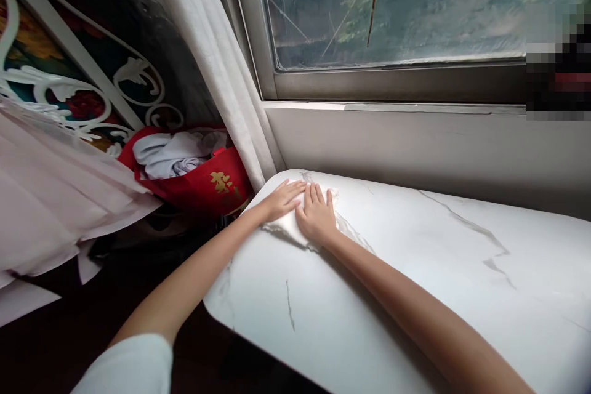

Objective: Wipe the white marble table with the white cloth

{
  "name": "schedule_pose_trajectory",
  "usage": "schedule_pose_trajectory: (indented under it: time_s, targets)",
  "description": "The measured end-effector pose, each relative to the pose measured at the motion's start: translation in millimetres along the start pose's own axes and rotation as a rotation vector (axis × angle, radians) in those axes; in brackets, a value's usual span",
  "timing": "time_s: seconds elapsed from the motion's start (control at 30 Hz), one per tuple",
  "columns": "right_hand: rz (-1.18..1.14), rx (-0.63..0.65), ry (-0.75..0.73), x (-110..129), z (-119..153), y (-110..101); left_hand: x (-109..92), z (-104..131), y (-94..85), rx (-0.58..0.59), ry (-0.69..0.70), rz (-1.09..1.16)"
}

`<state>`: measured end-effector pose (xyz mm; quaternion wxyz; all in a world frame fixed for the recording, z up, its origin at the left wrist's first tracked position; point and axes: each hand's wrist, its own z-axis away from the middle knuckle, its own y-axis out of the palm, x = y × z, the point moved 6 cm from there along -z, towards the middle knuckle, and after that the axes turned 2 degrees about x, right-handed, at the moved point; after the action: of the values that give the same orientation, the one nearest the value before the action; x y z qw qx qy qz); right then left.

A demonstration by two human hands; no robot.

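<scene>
A white cloth (295,229) lies spread on the white marble-patterned tabletop (415,271), near its far left corner. My left hand (282,199) rests flat on the left part of the cloth, fingers stretched out toward the right. Beside it, my right hand (317,212) presses flat on the cloth with its fingers extended toward the window. The fingertips of both hands nearly meet. Neither hand is wrapped round anything; much of the cloth is hidden beneath the palms.
Past the table's far edge stands a pale wall with a window (415,12) above it. A white curtain (207,61) hangs at the left. Next to it is a red bag (198,191) of white cloth items (170,151). Pale pink fabric (55,191) drapes farther left.
</scene>
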<state>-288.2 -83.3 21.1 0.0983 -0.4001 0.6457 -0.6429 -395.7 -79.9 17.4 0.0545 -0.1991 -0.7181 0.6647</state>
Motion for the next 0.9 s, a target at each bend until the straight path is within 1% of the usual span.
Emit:
schedule_pose_trajectory:
  time_s: [0.1, 0.17, 0.23, 0.33, 0.47, 0.57, 0.67, 0.8, 0.9]
  targets:
    - [0.058, -0.064, 0.089, -5, -44, 5, 41, -33, -3.2, 0.043, -0.003, -0.010]
    - [0.080, -0.073, 0.098, -6, -64, 8, 61, -44, -5.1, 0.059, -0.007, -0.021]
    - [0.093, -0.063, 0.076, -5, -78, 11, 74, -48, -5.7, 0.057, -0.019, -0.031]
    - [0.111, -0.053, 0.035, -5, -87, 14, 84, -46, -5.1, 0.027, -0.036, -0.034]
    - [0.126, -0.052, -0.007, -5, -83, 14, 80, -36, -4.7, -0.006, -0.024, -0.017]
    - [0.126, -0.054, -0.044, 5, -68, 18, 71, -17, -6.9, -0.023, -0.019, -0.011]
    - [0.126, -0.088, -0.089, 28, -44, 22, 59, 15, -10.2, -0.033, -0.009, -0.015]
    - [0.098, -0.099, -0.154, 70, 2, 28, 33, 76, -16.2, -0.063, -0.006, -0.033]
    - [0.056, -0.053, -0.223, 97, 44, 28, 4, 126, -18.4, -0.072, -0.030, -0.054]
